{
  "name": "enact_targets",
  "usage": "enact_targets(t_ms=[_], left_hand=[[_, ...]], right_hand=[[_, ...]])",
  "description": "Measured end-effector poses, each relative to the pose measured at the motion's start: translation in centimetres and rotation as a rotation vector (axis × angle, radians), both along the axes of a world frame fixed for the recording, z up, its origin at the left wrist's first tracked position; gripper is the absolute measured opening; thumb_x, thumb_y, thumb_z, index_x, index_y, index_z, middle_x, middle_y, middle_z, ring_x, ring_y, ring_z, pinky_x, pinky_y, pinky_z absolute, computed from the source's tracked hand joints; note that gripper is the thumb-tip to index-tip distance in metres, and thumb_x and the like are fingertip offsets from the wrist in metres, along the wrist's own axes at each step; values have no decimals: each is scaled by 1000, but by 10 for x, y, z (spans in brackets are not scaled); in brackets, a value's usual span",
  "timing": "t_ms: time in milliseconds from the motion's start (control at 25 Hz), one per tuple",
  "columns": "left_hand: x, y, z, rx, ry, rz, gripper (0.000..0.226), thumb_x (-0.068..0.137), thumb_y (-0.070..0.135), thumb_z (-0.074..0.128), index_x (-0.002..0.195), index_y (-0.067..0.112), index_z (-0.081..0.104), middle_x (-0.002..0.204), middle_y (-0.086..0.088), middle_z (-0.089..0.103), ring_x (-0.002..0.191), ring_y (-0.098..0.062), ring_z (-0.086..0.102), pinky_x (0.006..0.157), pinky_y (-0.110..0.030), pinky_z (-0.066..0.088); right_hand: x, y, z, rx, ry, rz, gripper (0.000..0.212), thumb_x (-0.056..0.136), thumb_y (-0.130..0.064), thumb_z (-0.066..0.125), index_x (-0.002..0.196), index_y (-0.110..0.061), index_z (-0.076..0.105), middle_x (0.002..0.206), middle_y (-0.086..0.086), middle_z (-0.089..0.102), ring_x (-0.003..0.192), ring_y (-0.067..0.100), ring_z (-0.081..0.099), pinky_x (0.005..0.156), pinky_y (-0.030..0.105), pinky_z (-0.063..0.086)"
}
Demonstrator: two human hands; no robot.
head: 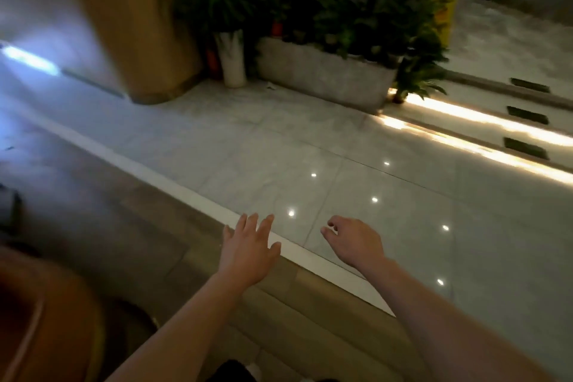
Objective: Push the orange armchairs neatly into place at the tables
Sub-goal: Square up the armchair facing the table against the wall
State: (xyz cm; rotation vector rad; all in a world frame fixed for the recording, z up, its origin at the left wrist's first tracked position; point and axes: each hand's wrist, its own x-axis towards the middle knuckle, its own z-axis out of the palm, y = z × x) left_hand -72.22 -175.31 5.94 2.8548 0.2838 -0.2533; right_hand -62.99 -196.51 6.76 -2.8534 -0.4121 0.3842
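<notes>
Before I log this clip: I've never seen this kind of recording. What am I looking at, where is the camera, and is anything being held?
There is no machine here. The single picture comes from a camera worn on a person's head, looking forward and down, so the two bare arms reaching in from the bottom are the wearer's own. The left hand has its fingers spread straight. The right hand has its fingers loosely curled. Neither holds or touches anything. Beneath them is a glossy tiled floor. Part of an orange armchair shows, blurred, in the lower left corner. Farther off are a pillar, a planter full of leafy plants, and lit steps. No table is in view.
</notes>
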Motion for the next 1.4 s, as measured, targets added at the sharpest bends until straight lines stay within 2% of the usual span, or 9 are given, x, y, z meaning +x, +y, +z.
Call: enact_targets(t_ms=[240, 400, 680, 840, 960, 1160, 1400], left_hand=[[-80, 57, 6, -50, -33, 361, 66, 101, 50, 43, 158, 33, 14, 166, -2, 18, 155, -25, 7, 123, -59, 9], [-136, 101, 2, -45, -31, 543, 65, 101, 53, 41, 157, 36, 13, 167, -1, 15, 155, -25, 3, 124, -59, 8], [-224, 182, 5, 12, 24, 770, 66, 102, 57, 33, 158, 34, 8, 168, -3, 11, 155, -26, 1, 124, -56, 5], [-276, 219, 5, -7, 76, 895, 65, 103, 56, 32, 159, 32, 9, 168, -4, 10, 155, -26, 1, 124, -56, 6], [-309, 235, 0, -40, 77, 999, 63, 103, 53, 33, 158, 31, 12, 167, -5, 13, 155, -27, 4, 123, -58, 8], [-344, 254, -22, -115, 177, 1229, 63, 104, 55, 27, 159, 29, 13, 167, -7, 15, 154, -28, 8, 122, -58, 12], [-362, 271, -41, -179, 208, 1495, 60, 104, 57, 26, 156, 28, 26, 160, -7, 30, 146, -27, 27, 117, -54, 21]], right_hand=[[-12, 90, -2, 12, 4, 354, 43, 101, -53, 41, 123, -24, 65, 118, 3, 70, 110, 25, 63, 86, 38, 51], [-39, 165, 3, 33, -3, 548, 42, 100, -54, 42, 119, -24, 66, 116, 4, 71, 110, 27, 64, 85, 38, 51], [-109, 292, 2, 102, 47, 803, 39, 100, -50, 47, 116, -21, 68, 111, 3, 72, 103, 24, 66, 81, 35, 52], [-158, 350, -5, 133, 111, 943, 38, 100, -49, 48, 112, -21, 69, 107, 2, 72, 99, 23, 67, 82, 40, 56], [-189, 385, -12, 148, 144, 1067, 35, 99, -51, 48, 109, -24, 68, 106, -1, 71, 98, 20, 67, 80, 42, 57], [-225, 448, -26, 150, 195, 1320, 33, 99, -46, 50, 117, -25, 67, 110, 1, 71, 104, 21, 65, 82, 39, 55], [-249, 505, -49, 128, 147, 1578, 34, 100, -45, 49, 120, -22, 65, 118, -2, 64, 110, 19, 57, 89, 34, 50]])
